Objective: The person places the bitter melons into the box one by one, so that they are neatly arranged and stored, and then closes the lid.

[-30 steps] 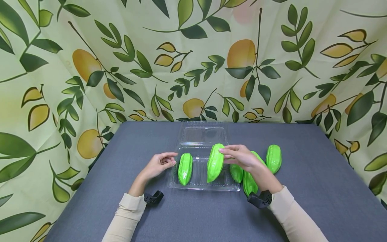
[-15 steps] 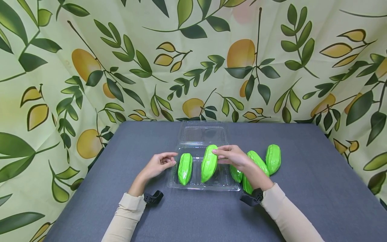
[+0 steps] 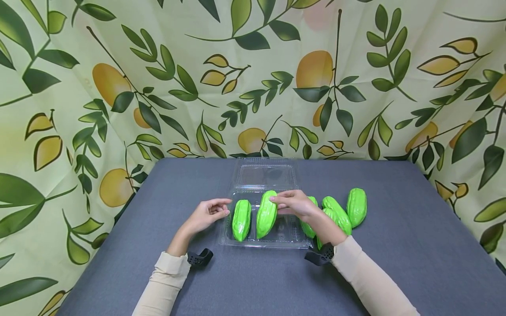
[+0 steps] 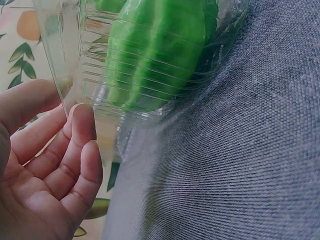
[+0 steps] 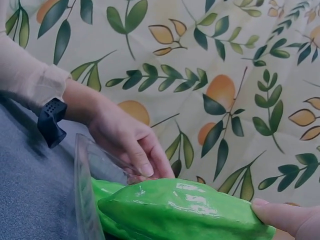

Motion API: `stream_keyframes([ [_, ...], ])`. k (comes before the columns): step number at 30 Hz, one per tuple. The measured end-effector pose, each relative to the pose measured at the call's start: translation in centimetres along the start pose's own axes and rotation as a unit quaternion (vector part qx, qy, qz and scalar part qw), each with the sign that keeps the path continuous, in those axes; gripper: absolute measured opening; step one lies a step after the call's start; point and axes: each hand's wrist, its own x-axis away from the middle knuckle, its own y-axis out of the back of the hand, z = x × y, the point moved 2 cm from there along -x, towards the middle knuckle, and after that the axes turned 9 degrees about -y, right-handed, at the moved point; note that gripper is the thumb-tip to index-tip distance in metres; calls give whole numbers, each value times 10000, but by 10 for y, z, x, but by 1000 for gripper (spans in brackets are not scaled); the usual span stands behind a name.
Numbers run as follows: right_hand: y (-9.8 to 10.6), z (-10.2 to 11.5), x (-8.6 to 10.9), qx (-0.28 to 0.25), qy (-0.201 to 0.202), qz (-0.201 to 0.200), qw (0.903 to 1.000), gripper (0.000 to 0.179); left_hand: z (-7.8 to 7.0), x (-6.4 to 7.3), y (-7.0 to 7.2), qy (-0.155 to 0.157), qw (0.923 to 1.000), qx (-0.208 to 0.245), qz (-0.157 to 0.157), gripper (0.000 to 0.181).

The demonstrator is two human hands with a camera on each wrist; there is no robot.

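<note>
My right hand pinches a ridged bright green gourd near its upper end, tilted over the middle of a clear plastic clamshell box. In the right wrist view a fingertip presses on the gourd's end. Another green gourd lies in the box's left part. At the box's left side is my left hand, its fingers loosely bent and the fingertips at the clear wall. The left wrist view has this hand beside the wall, with a gourd visible through the plastic.
Several more green gourds lie right of the box, partly hidden by my right hand and forearm. The open lid lies flat behind the box. All rests on a grey cloth-covered table before a leaf-and-fruit patterned curtain.
My right hand has carried its gourd leftward over the box, closer to the gourd in the left part. My left hand has stayed in place.
</note>
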Motion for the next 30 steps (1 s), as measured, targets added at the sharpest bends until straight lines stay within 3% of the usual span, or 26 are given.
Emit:
stream_keyframes([
  [30,-23,-6,-18,225,-431,73,9988,51,0,-1,0,-126,9999,95,-22,36],
])
